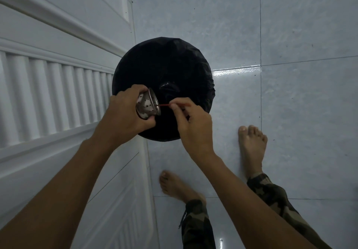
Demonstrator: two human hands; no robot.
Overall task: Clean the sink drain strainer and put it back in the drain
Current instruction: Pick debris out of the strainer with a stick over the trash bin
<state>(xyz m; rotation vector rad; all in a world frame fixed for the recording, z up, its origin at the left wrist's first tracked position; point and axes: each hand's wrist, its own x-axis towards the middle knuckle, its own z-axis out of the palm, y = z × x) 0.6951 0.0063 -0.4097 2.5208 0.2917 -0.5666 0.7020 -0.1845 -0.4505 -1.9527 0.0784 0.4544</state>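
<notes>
A metal drain strainer (146, 105), a perforated cup with a flat rim, is tipped on its side with its mouth facing right, over a round bin lined with a black bag (162, 70). My left hand (124, 115) grips the strainer around its cup. My right hand (191, 121) pinches a thin red stick (164, 105) whose tip reaches into the strainer's mouth. Both hands are held above the near half of the bin. The inside of the strainer is hidden from me.
A white panelled door (54, 86) with slats runs along the left, touching the bin's side. Glossy pale blue floor tiles (280, 103) spread to the right. My bare feet (251, 144) stand just behind and right of the bin.
</notes>
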